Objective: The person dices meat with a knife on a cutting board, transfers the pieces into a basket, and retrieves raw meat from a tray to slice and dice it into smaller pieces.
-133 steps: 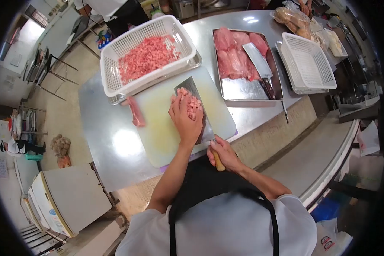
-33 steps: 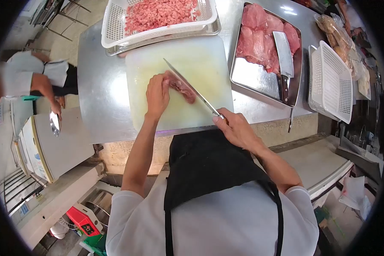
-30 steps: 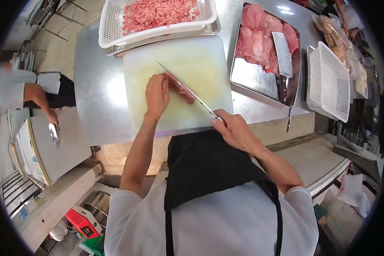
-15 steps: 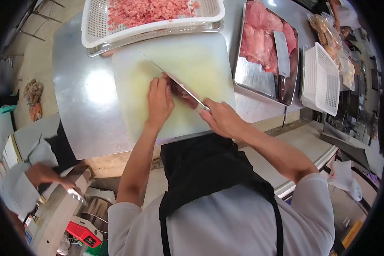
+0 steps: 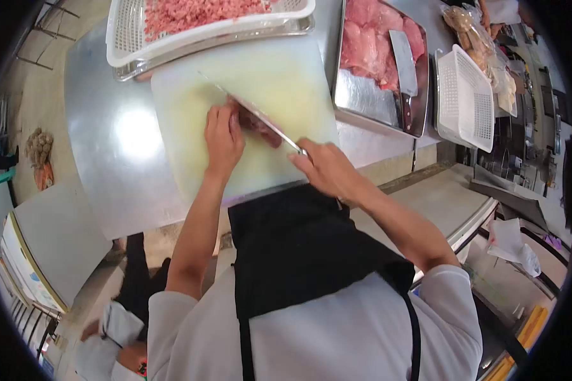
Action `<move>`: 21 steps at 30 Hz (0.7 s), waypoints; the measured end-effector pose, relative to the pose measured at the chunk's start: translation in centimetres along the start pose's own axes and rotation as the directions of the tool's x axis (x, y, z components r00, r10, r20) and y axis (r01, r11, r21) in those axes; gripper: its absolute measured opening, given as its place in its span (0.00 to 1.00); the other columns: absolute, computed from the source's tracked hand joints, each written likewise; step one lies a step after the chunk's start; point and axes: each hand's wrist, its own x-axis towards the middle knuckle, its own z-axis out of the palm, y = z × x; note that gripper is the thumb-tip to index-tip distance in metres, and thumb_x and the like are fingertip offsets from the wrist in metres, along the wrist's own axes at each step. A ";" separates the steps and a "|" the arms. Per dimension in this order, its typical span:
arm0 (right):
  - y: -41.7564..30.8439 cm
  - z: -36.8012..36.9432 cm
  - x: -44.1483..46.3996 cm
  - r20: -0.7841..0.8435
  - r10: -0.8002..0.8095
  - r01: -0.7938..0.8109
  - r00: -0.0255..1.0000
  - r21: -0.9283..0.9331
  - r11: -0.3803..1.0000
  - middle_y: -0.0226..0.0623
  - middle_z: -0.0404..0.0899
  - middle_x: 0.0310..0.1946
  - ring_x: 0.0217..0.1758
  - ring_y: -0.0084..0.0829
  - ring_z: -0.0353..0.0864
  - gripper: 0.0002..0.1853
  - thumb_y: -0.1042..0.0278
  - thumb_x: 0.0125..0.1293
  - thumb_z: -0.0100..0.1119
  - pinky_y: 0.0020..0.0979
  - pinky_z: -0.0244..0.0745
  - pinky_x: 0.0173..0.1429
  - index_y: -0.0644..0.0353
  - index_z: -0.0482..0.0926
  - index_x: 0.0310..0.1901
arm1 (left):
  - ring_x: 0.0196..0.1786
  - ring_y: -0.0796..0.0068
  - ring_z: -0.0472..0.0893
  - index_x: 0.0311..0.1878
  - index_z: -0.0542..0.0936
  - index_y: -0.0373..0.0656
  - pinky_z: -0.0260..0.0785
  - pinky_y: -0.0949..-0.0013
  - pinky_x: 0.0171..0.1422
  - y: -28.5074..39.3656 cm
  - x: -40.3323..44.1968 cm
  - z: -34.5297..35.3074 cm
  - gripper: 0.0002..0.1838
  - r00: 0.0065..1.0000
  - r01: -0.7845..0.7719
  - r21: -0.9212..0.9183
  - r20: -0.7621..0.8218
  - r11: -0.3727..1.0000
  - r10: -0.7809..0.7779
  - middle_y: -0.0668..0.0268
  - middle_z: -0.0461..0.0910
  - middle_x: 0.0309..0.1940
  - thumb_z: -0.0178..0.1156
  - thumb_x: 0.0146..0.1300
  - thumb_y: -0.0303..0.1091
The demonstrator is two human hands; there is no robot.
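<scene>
On the white cutting board (image 5: 302, 76) lies a dark red piece of meat (image 5: 265, 133). My left hand (image 5: 224, 138) presses on its left end with bent fingers, holding it against the board. My right hand (image 5: 327, 166) is closed around the handle of a long knife (image 5: 255, 112). The blade runs slantwise over the meat, its tip pointing up and left past my left fingers. The blade covers part of the meat, so I cannot tell how deep it cuts.
A white basket (image 5: 216, 26) of diced meat (image 5: 200, 14) stands beyond the board. To the right, a metal tray (image 5: 362, 95) holds meat slabs (image 5: 375, 47) and a cleaver (image 5: 403, 62). Past it sit another white basket (image 5: 465, 105) and bagged food (image 5: 467, 32). A person (image 5: 111, 336) is at lower left.
The view has shifted, so the table and its contents appear slightly higher and further left. The other person has moved lower in view. Both my hands keep their grips.
</scene>
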 end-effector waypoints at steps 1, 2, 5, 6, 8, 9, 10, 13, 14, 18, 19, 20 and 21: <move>-0.9 -1.2 -0.1 0.027 0.024 -0.025 0.999 0.018 1.000 0.62 0.81 0.27 0.36 0.68 0.82 0.17 0.56 0.79 0.57 0.61 0.75 0.44 0.67 0.77 0.48 | 0.38 0.48 0.76 0.47 0.78 0.34 0.69 0.52 0.43 0.3 0.4 0.0 0.06 1.000 -0.004 -0.010 -0.023 1.000 0.004 0.51 0.74 0.37 0.55 0.69 0.17; -2.0 -1.9 -1.5 0.065 0.062 -0.065 0.996 0.044 0.997 0.62 0.81 0.26 0.36 0.68 0.82 0.17 0.56 0.79 0.57 0.62 0.75 0.44 0.67 0.77 0.48 | 0.37 0.48 0.76 0.44 0.77 0.33 0.69 0.53 0.42 0.7 0.1 -0.1 0.04 1.000 0.005 -0.023 -0.030 1.000 -0.006 0.51 0.74 0.36 0.54 0.70 0.17; -2.7 -2.6 -2.9 0.150 0.147 -0.152 0.978 0.020 0.988 0.62 0.81 0.26 0.36 0.68 0.82 0.17 0.57 0.79 0.57 0.62 0.75 0.45 0.67 0.76 0.49 | 0.36 0.47 0.75 0.43 0.76 0.33 0.68 0.52 0.41 0.8 0.2 -0.1 0.05 1.000 0.010 0.000 -0.026 1.000 -0.010 0.51 0.73 0.35 0.53 0.67 0.15; -2.6 -2.5 -2.8 0.158 0.160 -0.163 0.974 0.004 0.987 0.62 0.81 0.27 0.36 0.68 0.82 0.17 0.57 0.80 0.57 0.62 0.75 0.45 0.67 0.76 0.49 | 0.36 0.46 0.75 0.42 0.75 0.33 0.68 0.51 0.41 0.8 0.2 -0.2 0.05 1.000 0.004 -0.007 -0.017 1.000 -0.004 0.51 0.73 0.35 0.53 0.66 0.14; -2.2 -2.2 -1.8 0.152 0.123 -0.122 0.981 -0.015 0.992 0.62 0.80 0.26 0.35 0.68 0.81 0.18 0.57 0.80 0.56 0.60 0.74 0.44 0.68 0.76 0.52 | 0.37 0.46 0.75 0.42 0.74 0.33 0.68 0.51 0.41 0.7 0.3 -0.3 0.06 1.000 -0.007 -0.015 -0.009 1.000 0.007 0.50 0.73 0.35 0.53 0.65 0.13; -1.8 -1.7 -1.2 0.140 0.079 -0.078 0.987 -0.014 0.997 0.62 0.79 0.25 0.34 0.68 0.81 0.19 0.57 0.80 0.56 0.59 0.74 0.43 0.69 0.76 0.54 | 0.37 0.45 0.75 0.42 0.74 0.33 0.68 0.51 0.41 0.7 0.2 -0.4 0.06 1.000 0.004 -0.025 0.001 1.000 -0.004 0.50 0.73 0.35 0.53 0.65 0.13; -1.4 -1.4 -0.5 0.126 0.034 -0.033 0.991 -0.014 0.999 0.62 0.79 0.24 0.33 0.67 0.81 0.20 0.57 0.80 0.56 0.58 0.73 0.42 0.71 0.76 0.57 | 0.37 0.45 0.75 0.41 0.74 0.33 0.68 0.50 0.42 0.7 0.2 -0.4 0.06 1.000 0.015 -0.034 0.012 0.999 -0.014 0.50 0.73 0.35 0.53 0.65 0.14; -1.5 0.5 3.2 0.060 -0.055 0.048 0.997 0.105 0.993 0.63 0.82 0.29 0.38 0.68 0.83 0.19 0.56 0.79 0.58 0.61 0.76 0.46 0.68 0.76 0.53 | 0.37 0.45 0.75 0.42 0.73 0.33 0.69 0.50 0.42 0.3 0.5 -0.5 0.05 0.999 0.022 -0.032 0.024 0.999 -0.021 0.49 0.73 0.36 0.53 0.65 0.14; -1.5 1.7 4.2 0.051 -0.051 0.047 0.997 0.079 0.996 0.63 0.82 0.29 0.38 0.68 0.83 0.19 0.56 0.78 0.58 0.60 0.77 0.46 0.68 0.75 0.53 | 0.38 0.44 0.75 0.42 0.73 0.33 0.69 0.50 0.43 0.4 0.4 -0.6 0.05 0.999 0.014 -0.029 0.030 0.999 -0.013 0.49 0.73 0.36 0.53 0.65 0.14; -1.3 2.7 4.5 -0.029 -0.082 0.081 0.996 -0.010 0.997 0.62 0.83 0.29 0.39 0.67 0.84 0.20 0.55 0.78 0.58 0.60 0.77 0.47 0.68 0.75 0.54 | 0.41 0.43 0.77 0.45 0.76 0.33 0.71 0.49 0.45 0.4 -0.2 -0.7 0.08 0.999 0.038 -0.040 0.030 0.998 -0.037 0.49 0.75 0.38 0.55 0.64 0.16; -1.3 2.5 3.9 -0.048 -0.089 0.088 0.995 -0.017 0.996 0.61 0.83 0.29 0.39 0.67 0.84 0.20 0.54 0.78 0.57 0.60 0.78 0.47 0.68 0.75 0.54 | 0.40 0.44 0.77 0.46 0.75 0.33 0.71 0.51 0.45 0.5 -0.3 -0.8 0.07 1.000 0.022 -0.038 0.022 0.999 -0.021 0.49 0.75 0.38 0.54 0.66 0.16; -1.2 1.6 2.7 0.010 -0.017 0.017 1.000 -0.014 1.000 0.61 0.83 0.30 0.39 0.67 0.83 0.20 0.54 0.79 0.57 0.60 0.77 0.47 0.68 0.75 0.54 | 0.39 0.45 0.77 0.46 0.75 0.32 0.71 0.52 0.44 0.5 0.2 -0.6 0.06 1.000 0.003 -0.037 0.005 0.999 -0.003 0.50 0.75 0.37 0.54 0.68 0.16; -1.0 0.5 0.4 0.079 0.060 -0.059 0.995 -0.012 0.998 0.61 0.83 0.30 0.40 0.67 0.83 0.20 0.54 0.79 0.57 0.60 0.77 0.47 0.67 0.75 0.54 | 0.39 0.46 0.77 0.47 0.75 0.33 0.72 0.54 0.45 0.3 0.2 -0.6 0.06 1.000 0.011 -0.054 0.017 0.998 -0.010 0.50 0.75 0.37 0.54 0.69 0.16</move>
